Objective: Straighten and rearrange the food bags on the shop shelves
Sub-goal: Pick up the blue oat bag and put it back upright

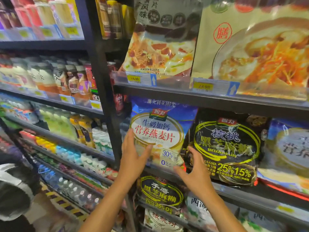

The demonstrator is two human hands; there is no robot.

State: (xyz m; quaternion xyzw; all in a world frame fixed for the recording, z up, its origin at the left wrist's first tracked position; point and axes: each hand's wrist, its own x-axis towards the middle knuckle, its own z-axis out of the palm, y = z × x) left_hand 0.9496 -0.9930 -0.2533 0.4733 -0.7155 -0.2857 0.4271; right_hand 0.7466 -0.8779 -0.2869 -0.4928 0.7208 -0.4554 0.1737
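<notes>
left hand (133, 158) hides part of blue bag (160, 129).

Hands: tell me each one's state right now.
Left hand: open, fingers straight against the oat bag.
Right hand: open, fingers spread beside the black bag, holding nothing.

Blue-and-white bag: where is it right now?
Head view, centre: the blue-and-white bag stands on the middle shelf, just right of the black shelf post, with the black bag to its right. The left hand rests on its lower left.
</notes>
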